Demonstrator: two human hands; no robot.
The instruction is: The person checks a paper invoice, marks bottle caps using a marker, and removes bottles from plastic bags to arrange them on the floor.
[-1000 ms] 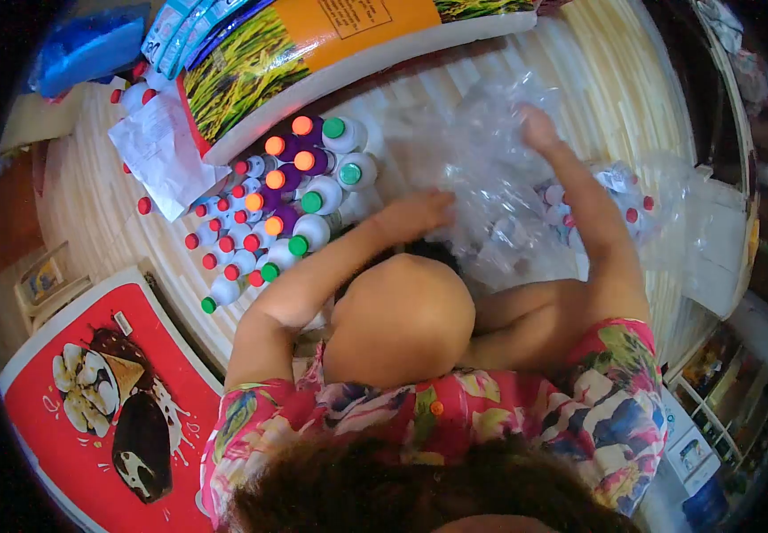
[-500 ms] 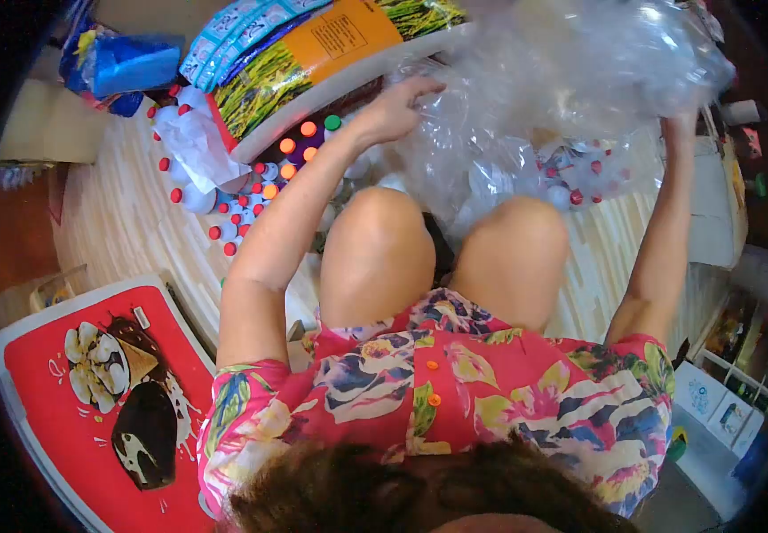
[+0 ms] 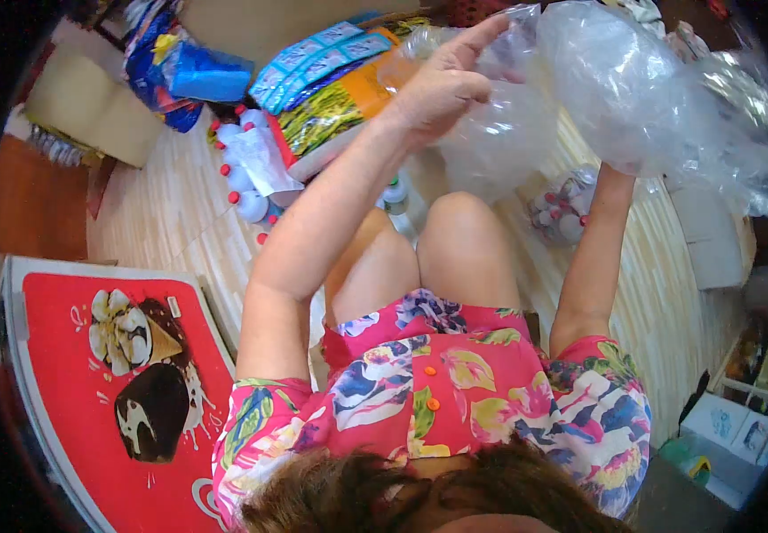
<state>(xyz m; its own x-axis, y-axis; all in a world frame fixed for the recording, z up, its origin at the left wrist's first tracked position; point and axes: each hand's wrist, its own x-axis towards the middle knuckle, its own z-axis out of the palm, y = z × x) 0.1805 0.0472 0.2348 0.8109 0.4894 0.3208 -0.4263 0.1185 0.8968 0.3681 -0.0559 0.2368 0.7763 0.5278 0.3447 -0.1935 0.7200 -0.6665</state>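
Observation:
A large, crumpled clear plastic bag [image 3: 615, 80] is spread out in the air in front of me, raised above the floor. My left hand [image 3: 448, 87] is at its left side, index finger stretched out and thumb apart, touching or very near the thin plastic. Behind the folds on the right, my right hand [image 3: 622, 162] holds the bag up; its fingers are mostly hidden. Below the bag, a clear bag of bottles with red caps [image 3: 563, 209] lies on the floor, close to my right forearm.
White bottles with red caps [image 3: 249, 204] stand left of a yellow-green and orange package [image 3: 326, 111]. A red chest lid with ice cream pictures [image 3: 73, 355] is at lower left. Cardboard [image 3: 708, 235] is at right, and white boxes [image 3: 735, 426] are lower right.
My left hand has risen and moved right, its index finger now pointing up. The plastic has spread right and lifted off the bottles. My view has shifted, and my knees have moved closer together.

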